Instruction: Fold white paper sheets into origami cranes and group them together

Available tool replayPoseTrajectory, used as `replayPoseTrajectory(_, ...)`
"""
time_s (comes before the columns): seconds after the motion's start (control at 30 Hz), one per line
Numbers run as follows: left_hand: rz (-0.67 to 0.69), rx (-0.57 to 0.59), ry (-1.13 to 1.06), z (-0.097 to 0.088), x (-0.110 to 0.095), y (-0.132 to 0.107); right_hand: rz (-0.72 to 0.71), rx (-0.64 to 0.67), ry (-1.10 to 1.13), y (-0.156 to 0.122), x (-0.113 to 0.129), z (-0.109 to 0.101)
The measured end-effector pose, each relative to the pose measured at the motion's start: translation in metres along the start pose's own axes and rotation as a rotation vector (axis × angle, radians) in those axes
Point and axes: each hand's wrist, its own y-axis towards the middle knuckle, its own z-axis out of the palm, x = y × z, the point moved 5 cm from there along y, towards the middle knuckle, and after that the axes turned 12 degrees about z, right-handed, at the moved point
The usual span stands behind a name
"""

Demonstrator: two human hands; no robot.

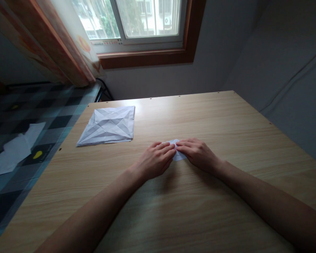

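A small piece of folded white paper (179,156) lies on the wooden table, mostly covered by my two hands. My left hand (158,156) rests over its left side, fingers together and pressed down on it. From the right, my right hand (197,151) holds the other side, its fingers bent slightly over the paper and close to the left fingertips. Both thumbs are largely hidden, so the exact grip underneath does not show. Farther left on the table sits a stack of creased white paper sheets (107,124), apart from both hands.
The pale wood-grain table (200,116) reaches toward the wall below a window (150,19). At the left, a surface with a checkered cover (5,196) bears loose white paper (15,153). A patterned curtain (55,42) hangs beside the window.
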Motion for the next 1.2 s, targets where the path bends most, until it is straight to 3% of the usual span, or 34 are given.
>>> replayPoseTrajectory(0.33,-0.02,0.016,0.002,0.0,0.0,-0.001,-0.01,0.169,-0.149,0.001,0.013,-0.004)
replayPoseTrajectory(0.53,-0.039,0.028,-0.012,-0.002,0.001,-0.002,0.102,0.278,-0.19,0.001,0.012,-0.007)
replayPoseTrajectory(0.87,-0.035,0.042,-0.031,-0.002,0.002,-0.004,0.245,0.334,-0.306,-0.002,0.008,-0.013)
replayPoseTrajectory(1.03,-0.022,0.058,-0.03,-0.002,0.001,-0.003,0.332,0.29,-0.34,0.0,0.006,-0.018)
replayPoseTrajectory(1.2,-0.008,0.041,-0.02,-0.002,0.001,-0.003,0.437,0.076,-0.159,0.001,-0.006,-0.018)
